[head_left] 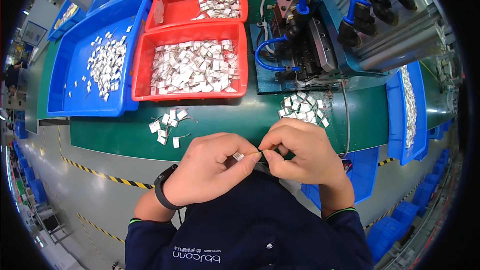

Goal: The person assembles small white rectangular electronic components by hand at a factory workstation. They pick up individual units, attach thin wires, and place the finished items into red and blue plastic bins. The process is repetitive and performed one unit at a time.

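Note:
My left hand [215, 165], with a black band on its wrist, is closed around a small white connector [238, 156] that shows between the thumb and fingers. Thumb and forefinger of my right hand [297, 150] pinch together at the thin lead that runs out from this connector; the lead is too fine to make out fully. Both hands meet just off the front edge of the green table [220, 120]. A few white connectors with short wires [167, 126] lie beyond my left hand. Past my right hand lies a denser pile of similar connectors [302, 107].
Two red bins [190, 97] of white connectors stand beyond my hands. A blue bin [90, 112] holding more is at their left. At the right back stands a machine [320, 35] with blue air hoses. Another blue bin [395, 105] hangs at the table's right edge.

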`<state>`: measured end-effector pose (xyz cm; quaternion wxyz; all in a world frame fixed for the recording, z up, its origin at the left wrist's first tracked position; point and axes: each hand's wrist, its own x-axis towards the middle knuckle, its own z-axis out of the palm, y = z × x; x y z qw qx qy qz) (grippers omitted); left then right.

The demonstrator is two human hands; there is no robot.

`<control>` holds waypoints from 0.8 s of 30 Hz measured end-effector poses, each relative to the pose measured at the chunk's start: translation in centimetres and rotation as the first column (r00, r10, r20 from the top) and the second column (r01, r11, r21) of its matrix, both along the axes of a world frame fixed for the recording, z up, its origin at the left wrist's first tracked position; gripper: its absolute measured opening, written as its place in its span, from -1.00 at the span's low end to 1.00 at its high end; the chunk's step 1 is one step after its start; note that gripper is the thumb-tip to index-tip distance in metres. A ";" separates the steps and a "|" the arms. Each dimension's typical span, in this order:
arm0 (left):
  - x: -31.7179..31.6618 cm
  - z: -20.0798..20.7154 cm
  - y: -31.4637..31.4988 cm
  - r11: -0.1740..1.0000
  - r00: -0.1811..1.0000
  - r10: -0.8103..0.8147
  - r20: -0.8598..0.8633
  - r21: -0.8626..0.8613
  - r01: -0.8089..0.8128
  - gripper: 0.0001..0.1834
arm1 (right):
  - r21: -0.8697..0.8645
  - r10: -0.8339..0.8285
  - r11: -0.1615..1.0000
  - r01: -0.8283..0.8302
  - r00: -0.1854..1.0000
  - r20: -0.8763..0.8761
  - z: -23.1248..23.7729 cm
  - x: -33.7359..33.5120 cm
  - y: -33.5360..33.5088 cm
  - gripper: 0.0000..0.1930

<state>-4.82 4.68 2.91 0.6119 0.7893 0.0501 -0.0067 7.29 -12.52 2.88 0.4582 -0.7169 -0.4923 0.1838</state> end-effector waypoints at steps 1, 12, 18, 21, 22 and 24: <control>0.0 -0.1 0.1 1.000 1.000 -0.009 0.010 -0.004 0.009 -0.88 | -0.010 -0.002 1.000 0.002 1.000 -0.002 0.0 -0.1 0.0 -0.87; 0.1 -0.5 0.2 0.976 0.978 -0.126 0.167 0.196 0.092 -0.95 | -0.029 0.049 0.998 -0.048 0.999 0.020 -0.6 -0.3 -0.1 -0.83; -0.4 -0.1 0.7 0.966 0.972 -0.101 0.211 0.257 0.045 -0.96 | -0.023 -0.147 0.984 0.174 0.889 0.433 -0.8 -0.8 0.2 -0.82; -1.5 0.7 1.4 0.978 0.993 -0.026 0.112 0.207 0.002 -0.96 | 0.079 -0.330 0.943 0.322 0.886 0.325 -0.5 0.2 -1.3 -0.81; -1.8 0.8 1.5 0.984 0.998 0.005 0.062 0.179 -0.016 -0.96 | 0.078 -0.302 0.953 0.292 0.914 0.271 -0.2 0.0 -1.2 -0.82; -1.8 0.8 1.0 0.994 0.998 0.057 -0.001 0.092 -0.056 -0.95 | 0.080 -0.243 0.969 0.233 0.957 0.162 0.3 -0.6 -0.8 -0.83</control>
